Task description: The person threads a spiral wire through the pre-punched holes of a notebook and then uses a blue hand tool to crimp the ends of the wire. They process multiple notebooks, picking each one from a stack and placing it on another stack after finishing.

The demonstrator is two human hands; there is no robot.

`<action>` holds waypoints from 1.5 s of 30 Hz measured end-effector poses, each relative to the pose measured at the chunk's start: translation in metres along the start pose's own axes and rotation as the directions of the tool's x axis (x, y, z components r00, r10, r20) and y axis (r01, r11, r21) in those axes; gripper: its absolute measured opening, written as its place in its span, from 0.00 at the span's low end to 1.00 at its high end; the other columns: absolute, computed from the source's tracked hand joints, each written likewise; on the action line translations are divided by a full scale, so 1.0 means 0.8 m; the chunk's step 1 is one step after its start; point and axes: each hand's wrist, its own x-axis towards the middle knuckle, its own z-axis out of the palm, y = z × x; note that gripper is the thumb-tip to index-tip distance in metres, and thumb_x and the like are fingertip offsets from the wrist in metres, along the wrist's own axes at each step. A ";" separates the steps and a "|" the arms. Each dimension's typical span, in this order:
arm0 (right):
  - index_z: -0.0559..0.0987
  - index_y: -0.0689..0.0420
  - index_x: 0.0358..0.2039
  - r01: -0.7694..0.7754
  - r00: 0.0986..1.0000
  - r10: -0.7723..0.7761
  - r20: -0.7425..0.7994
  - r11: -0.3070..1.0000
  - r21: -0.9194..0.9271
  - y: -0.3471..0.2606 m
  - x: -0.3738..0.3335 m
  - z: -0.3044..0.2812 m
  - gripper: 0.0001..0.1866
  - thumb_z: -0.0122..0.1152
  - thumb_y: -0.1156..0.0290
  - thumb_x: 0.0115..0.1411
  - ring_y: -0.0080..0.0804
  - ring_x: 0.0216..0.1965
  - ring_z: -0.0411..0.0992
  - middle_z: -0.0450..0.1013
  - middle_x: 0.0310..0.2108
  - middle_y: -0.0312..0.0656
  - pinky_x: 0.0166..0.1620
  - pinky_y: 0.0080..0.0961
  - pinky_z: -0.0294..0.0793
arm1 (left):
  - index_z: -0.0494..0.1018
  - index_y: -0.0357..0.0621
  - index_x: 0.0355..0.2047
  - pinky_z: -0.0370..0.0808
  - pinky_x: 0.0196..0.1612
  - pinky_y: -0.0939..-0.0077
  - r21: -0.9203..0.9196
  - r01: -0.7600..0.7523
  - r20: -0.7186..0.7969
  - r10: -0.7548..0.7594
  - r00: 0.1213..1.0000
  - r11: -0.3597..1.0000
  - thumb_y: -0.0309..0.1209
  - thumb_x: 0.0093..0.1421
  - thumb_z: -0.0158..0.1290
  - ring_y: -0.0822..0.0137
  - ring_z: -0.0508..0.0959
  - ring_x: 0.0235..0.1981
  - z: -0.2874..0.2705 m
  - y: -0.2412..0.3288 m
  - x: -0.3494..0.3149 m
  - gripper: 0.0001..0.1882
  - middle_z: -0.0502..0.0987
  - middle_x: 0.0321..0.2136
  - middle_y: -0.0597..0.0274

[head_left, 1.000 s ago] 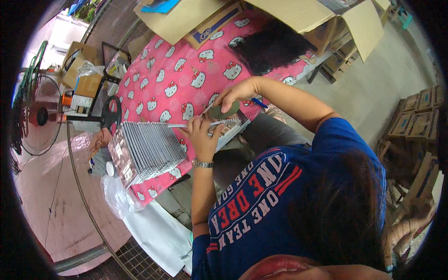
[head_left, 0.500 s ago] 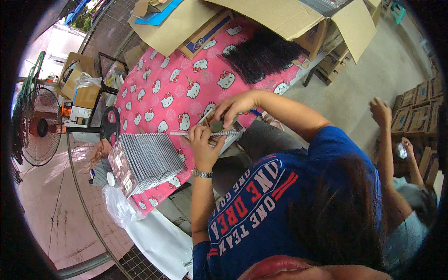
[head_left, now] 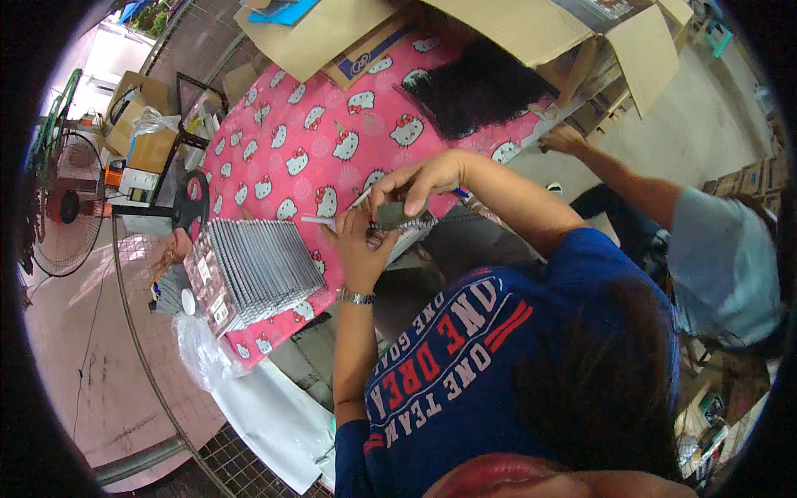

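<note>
So that the book (head_left: 413, 236) stays steady, it seems, the left hand (head_left: 363, 241) is clamped on it at the tabletop's (head_left: 282, 178) near edge; the right hand (head_left: 427, 184) pinches a plate (head_left: 394, 217), apparently for pressing. Right of the stack (head_left: 266, 274), the mostly hidden book shows a pale, ridged edge.

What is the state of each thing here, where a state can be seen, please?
Right grip, closed on dark green piece
Left grip, at spiral-bound book; exact hold unclear
Stack of spiral-bound books, closed, piled up
Large cardboard box, flaps open
Clear plastic bag, crumpled
Wristwatch, worn
Black strands, spread on pink tablecloth
Fan, running or stopped: cannot tell
</note>
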 end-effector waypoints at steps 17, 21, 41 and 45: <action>0.75 0.58 0.47 -0.045 0.997 0.037 -0.062 0.990 -0.135 -0.006 0.049 -0.019 0.23 0.67 0.64 0.51 0.25 0.46 0.67 0.71 0.41 0.35 0.50 0.24 0.64 | 0.72 0.43 0.34 0.62 0.46 0.60 0.075 0.034 -0.047 -0.031 0.998 0.997 0.43 0.34 0.71 0.56 0.68 0.42 -0.018 -0.039 0.008 0.29 0.71 0.34 0.61; 0.76 0.58 0.47 -0.071 0.997 0.067 -0.041 0.989 -0.130 -0.006 0.052 -0.015 0.23 0.67 0.65 0.51 0.25 0.46 0.67 0.71 0.41 0.36 0.49 0.24 0.64 | 0.73 0.44 0.31 0.63 0.48 0.60 0.067 0.104 -0.042 -0.101 0.994 0.992 0.42 0.34 0.71 0.57 0.68 0.45 -0.016 -0.036 0.008 0.26 0.72 0.36 0.60; 0.75 0.60 0.45 -0.151 0.988 0.150 -0.022 0.952 -0.267 -0.015 0.096 -0.029 0.22 0.65 0.64 0.51 0.25 0.46 0.67 0.71 0.42 0.34 0.49 0.23 0.66 | 0.73 0.44 0.28 0.66 0.43 0.62 -0.104 0.127 -0.086 -0.136 0.987 0.986 0.38 0.35 0.71 0.57 0.72 0.39 -0.030 -0.070 0.005 0.23 0.73 0.31 0.59; 0.75 0.60 0.45 -0.116 0.993 0.116 -0.013 0.969 -0.220 -0.005 0.109 -0.033 0.22 0.65 0.63 0.52 0.25 0.45 0.68 0.72 0.41 0.35 0.48 0.22 0.67 | 0.74 0.42 0.29 0.68 0.44 0.63 -0.165 0.197 -0.105 -0.216 0.971 0.966 0.36 0.36 0.71 0.56 0.72 0.37 -0.044 -0.083 0.006 0.21 0.73 0.31 0.58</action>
